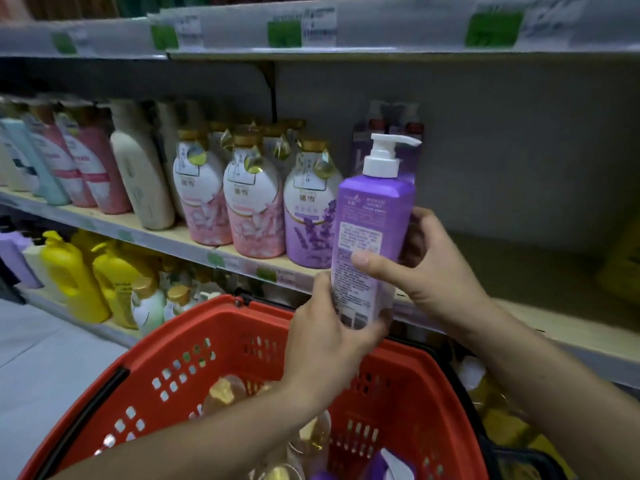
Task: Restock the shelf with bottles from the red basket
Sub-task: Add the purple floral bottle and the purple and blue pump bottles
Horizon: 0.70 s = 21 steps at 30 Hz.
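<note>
Purple pump bottle (pixel 370 233) up out of the red basket (pixel 221 341), held upright at shelf height. Left hand (pixel 329 337) wrapped round the base, cupping the weight from below. Right hand (pixel 433 268) clamped on the side, thumb across the back label, fingers curled behind. Two-handed, probably to steady it and turn it. Printed back panel toward the camera, pump spout pointing right, so likely a quarter or half turn needed before facing it out.

Just behind it, a matching purple box (pixel 388 133) at the back of the shelf (pixel 519 282). Bare board to the right, the obvious slot. Lavender bottle (pixel 308 216) close on the left, ending a row of pink ones, so not much room that side.

More bottles down in the basket, gold caps showing, blurred. Plenty left to stock. Watch the spout when sliding in next to the box.
</note>
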Tool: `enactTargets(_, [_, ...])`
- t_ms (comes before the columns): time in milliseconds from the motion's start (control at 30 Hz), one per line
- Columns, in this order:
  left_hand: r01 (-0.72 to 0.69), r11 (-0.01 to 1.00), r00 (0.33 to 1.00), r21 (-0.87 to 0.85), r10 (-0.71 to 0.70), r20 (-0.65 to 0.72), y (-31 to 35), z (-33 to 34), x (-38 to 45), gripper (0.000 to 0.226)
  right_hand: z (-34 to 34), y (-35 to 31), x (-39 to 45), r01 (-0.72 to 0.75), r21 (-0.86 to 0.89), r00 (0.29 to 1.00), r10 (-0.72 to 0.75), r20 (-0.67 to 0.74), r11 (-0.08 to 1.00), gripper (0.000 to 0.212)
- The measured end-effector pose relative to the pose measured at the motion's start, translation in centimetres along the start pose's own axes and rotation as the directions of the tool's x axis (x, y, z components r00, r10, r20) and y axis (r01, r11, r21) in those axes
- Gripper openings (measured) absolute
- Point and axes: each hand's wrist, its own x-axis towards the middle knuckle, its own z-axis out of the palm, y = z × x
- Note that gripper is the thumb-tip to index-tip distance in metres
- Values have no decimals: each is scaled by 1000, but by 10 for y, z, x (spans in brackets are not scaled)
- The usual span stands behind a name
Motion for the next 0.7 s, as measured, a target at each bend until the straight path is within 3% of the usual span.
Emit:
enactTargets(100, [20,1000,1000,-13,-20,11,12,22,12,56,-17,8,7,-3,-1,998,3,-58,1000,85])
enactTargets(300, [79,995,996,67,-76,-44,31,68,48,57,-54,5,52,-29,54,999,31,-35,998,81])
enactTargets(533, [152,978,988,146,-156,19,20,104,96,55,-74,29,104,-71,18,997,71,-22,997,84])
enactTargets(700, [205,971,975,127,-213,57,2,119,122,55,-78,44,129,-40,88,999,42,-28,995,101])
